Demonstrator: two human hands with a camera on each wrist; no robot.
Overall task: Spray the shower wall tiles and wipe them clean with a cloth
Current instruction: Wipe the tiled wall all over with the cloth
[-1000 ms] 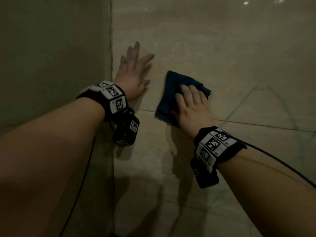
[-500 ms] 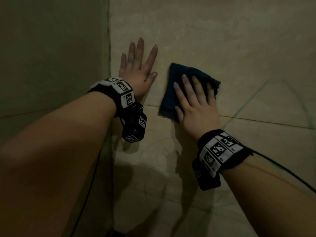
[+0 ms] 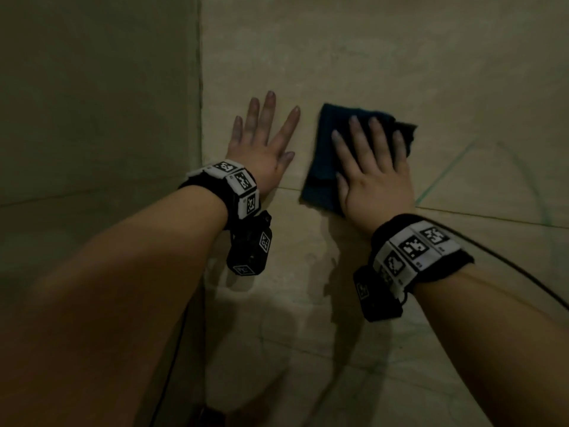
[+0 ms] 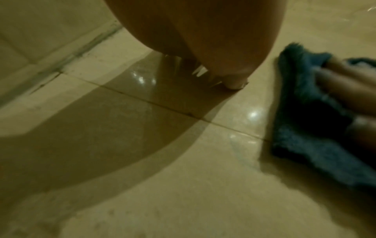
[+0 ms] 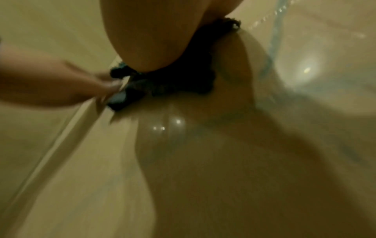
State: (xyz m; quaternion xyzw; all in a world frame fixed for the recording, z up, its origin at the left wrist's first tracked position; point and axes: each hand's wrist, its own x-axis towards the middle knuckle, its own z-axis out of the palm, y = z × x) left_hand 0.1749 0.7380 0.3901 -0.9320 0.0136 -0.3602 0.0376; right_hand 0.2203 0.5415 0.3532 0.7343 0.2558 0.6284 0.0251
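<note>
while the right hand point(image 3: 374, 177) flattens the cloth point(image 3: 326, 167) with straight fingers, the left hand point(image 3: 261, 149) lies spread beside it.

Two hands are in view: the left hand point(image 3: 261, 149) at about 10 o'clock from the picture's middle, the right hand point(image 3: 372, 167) at about 1 o'clock. One dark blue cloth point(image 3: 326, 161) lies under the right hand. Two marker-covered wristbands show, one on the left wrist point(image 3: 234, 186), one on the right wrist point(image 3: 415, 251). Two tiled walls point(image 3: 369, 57) meet at one corner.
</note>
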